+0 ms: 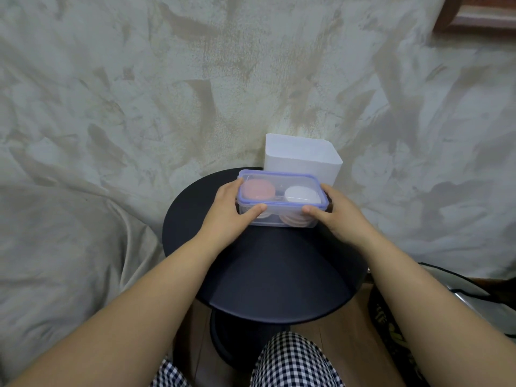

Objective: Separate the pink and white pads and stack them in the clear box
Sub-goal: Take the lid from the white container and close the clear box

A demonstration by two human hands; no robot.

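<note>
A round black pedestal table (279, 275) stands on a brown wooden floor (349, 342) before a pale, mottled draped cloth (111, 107), with a wooden frame (474, 19) at upper right.

One clear box (279, 217), one white bin (304, 163) and one black table (273, 269).

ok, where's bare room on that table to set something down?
Free: the near half of the black table, from the clear box to the near edge, and a thin strip left of the left hand. Crowded: the far edge, with box, white bin and right hand.
</note>
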